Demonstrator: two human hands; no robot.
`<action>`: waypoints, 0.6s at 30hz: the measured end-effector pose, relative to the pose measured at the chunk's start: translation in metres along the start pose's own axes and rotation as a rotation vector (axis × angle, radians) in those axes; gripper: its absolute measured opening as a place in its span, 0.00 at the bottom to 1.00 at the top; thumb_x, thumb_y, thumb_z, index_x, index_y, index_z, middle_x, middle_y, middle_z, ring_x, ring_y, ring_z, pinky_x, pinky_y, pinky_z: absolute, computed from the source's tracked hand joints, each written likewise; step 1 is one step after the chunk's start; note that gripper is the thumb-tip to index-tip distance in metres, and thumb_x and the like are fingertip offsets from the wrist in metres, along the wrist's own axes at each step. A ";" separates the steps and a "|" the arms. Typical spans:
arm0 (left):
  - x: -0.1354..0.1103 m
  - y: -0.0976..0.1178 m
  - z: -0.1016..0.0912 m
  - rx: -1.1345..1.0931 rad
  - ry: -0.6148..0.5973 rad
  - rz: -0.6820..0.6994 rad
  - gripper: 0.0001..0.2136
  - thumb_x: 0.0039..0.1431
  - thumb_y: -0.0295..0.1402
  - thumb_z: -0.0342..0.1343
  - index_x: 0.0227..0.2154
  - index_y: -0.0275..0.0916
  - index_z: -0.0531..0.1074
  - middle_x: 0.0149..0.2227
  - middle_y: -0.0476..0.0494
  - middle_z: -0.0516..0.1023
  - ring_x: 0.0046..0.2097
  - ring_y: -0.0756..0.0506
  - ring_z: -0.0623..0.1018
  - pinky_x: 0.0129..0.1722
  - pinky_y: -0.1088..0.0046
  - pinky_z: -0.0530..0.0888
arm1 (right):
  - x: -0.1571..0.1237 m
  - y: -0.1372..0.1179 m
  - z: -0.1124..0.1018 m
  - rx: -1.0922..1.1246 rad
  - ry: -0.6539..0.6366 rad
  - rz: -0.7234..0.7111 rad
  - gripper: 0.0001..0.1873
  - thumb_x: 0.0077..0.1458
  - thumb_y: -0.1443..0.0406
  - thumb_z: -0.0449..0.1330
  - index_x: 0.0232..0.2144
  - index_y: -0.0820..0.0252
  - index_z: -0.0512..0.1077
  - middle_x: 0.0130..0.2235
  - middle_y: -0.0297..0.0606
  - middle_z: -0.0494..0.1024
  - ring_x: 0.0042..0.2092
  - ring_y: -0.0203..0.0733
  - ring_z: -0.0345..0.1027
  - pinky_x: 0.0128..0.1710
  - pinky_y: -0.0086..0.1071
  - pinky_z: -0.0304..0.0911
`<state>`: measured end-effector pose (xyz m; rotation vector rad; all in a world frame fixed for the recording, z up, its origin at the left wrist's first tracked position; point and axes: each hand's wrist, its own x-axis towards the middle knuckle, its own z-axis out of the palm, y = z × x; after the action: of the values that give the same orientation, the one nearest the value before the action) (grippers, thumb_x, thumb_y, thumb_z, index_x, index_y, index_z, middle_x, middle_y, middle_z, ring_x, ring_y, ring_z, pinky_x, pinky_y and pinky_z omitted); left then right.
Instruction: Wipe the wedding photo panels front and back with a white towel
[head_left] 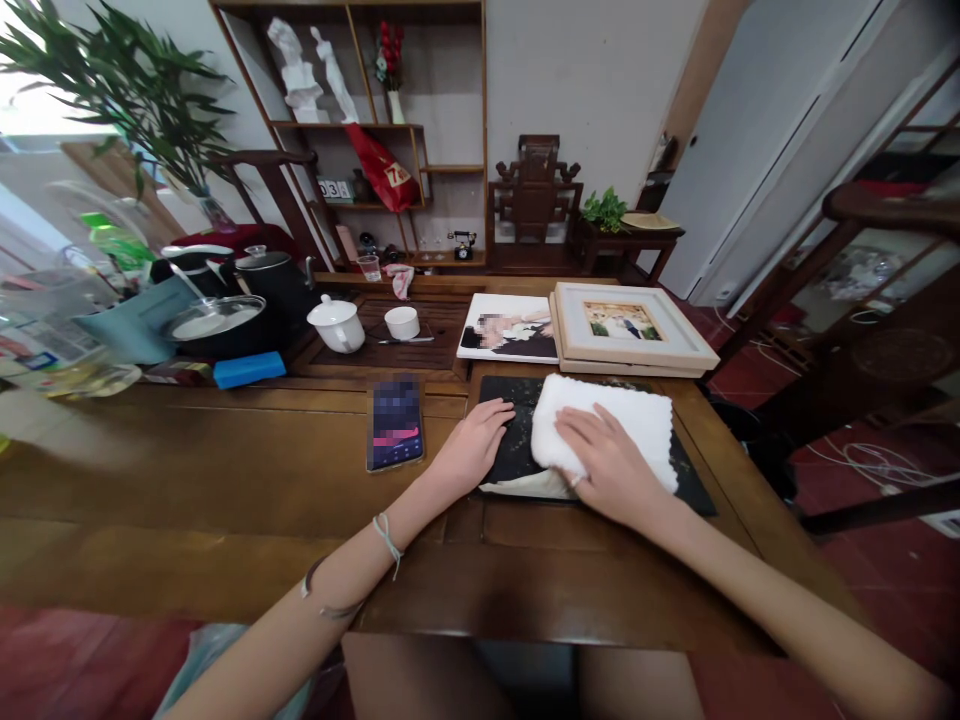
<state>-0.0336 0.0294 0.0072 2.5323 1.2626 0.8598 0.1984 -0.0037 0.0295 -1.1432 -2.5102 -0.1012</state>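
Observation:
A black slab with speckled marks (517, 408) lies on the wooden table in front of me. My left hand (481, 440) rests at the slab's left side, its fingers stretched over the edge and nothing held. A thick white cloth with a scalloped edge (645, 425) covers much of the slab. Over the cloth's near left part is my right hand (604, 455), fingers bent onto its top and thumb at the near edge, gripping it. One pale corner of cloth sticks out leftward under that hand. The cloth hides the middle of the slab.
Behind the slab lie a photo panel (506, 340) and a framed picture (637, 325). A phone (395, 425) is left of my left hand. Farther back stand a white lidded teapot (336, 325), a cup (403, 322), a kettle (270, 280) and a blue block (249, 370).

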 end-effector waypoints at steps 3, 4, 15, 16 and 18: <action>0.001 0.000 0.000 0.008 -0.009 -0.005 0.15 0.65 0.24 0.43 0.49 0.36 0.71 0.54 0.37 0.73 0.59 0.42 0.69 0.60 0.55 0.67 | -0.018 -0.040 -0.004 0.003 -0.092 -0.107 0.31 0.47 0.68 0.55 0.55 0.70 0.64 0.58 0.59 0.67 0.62 0.59 0.54 0.63 0.57 0.40; 0.001 0.000 0.000 0.010 -0.016 -0.007 0.16 0.64 0.24 0.43 0.49 0.36 0.71 0.54 0.37 0.73 0.59 0.42 0.69 0.60 0.55 0.67 | -0.022 -0.050 -0.006 0.014 -0.126 -0.142 0.33 0.46 0.68 0.56 0.56 0.72 0.63 0.59 0.60 0.65 0.63 0.59 0.52 0.64 0.56 0.38; 0.001 0.000 -0.001 0.015 -0.019 -0.006 0.14 0.65 0.25 0.44 0.49 0.35 0.71 0.55 0.37 0.73 0.59 0.42 0.69 0.60 0.56 0.67 | 0.018 0.026 -0.007 0.139 -0.118 -0.074 0.28 0.55 0.59 0.58 0.57 0.61 0.65 0.59 0.48 0.68 0.62 0.51 0.57 0.63 0.55 0.43; 0.001 0.000 -0.001 0.012 -0.017 -0.006 0.14 0.65 0.25 0.44 0.49 0.35 0.71 0.55 0.37 0.73 0.59 0.42 0.69 0.60 0.57 0.67 | 0.023 0.039 -0.006 0.107 -0.115 -0.046 0.28 0.56 0.56 0.57 0.57 0.61 0.65 0.60 0.48 0.67 0.62 0.51 0.56 0.63 0.55 0.42; 0.001 0.000 -0.002 0.007 -0.018 -0.005 0.14 0.65 0.25 0.44 0.49 0.34 0.71 0.55 0.36 0.73 0.59 0.42 0.69 0.61 0.58 0.66 | 0.030 0.059 -0.004 0.045 -0.103 0.016 0.30 0.56 0.52 0.57 0.56 0.62 0.66 0.61 0.49 0.65 0.63 0.53 0.54 0.63 0.57 0.42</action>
<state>-0.0343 0.0297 0.0087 2.5348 1.2684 0.8310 0.2256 0.0558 0.0388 -1.1780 -2.5784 0.0196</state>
